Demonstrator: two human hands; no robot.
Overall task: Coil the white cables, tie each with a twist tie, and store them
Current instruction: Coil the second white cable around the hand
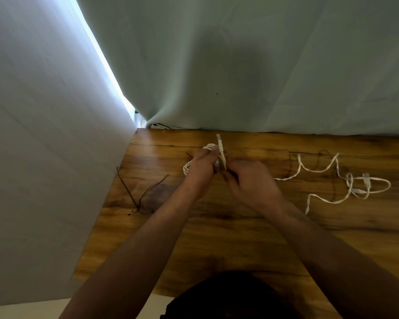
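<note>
Over the table point(240, 238), left hand point(199, 172) grips the coiled cable point(221, 149), right hand point(251, 184) pinching it.

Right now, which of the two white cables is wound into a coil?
The white cable held in the left hand, its loops bunched together. The other white cable sprawls loose on the table, off to the right.

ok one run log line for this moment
left hand: holds coiled white cable | right hand: at coil, grip unclear | second white cable: uncoiled on wooden table
</note>
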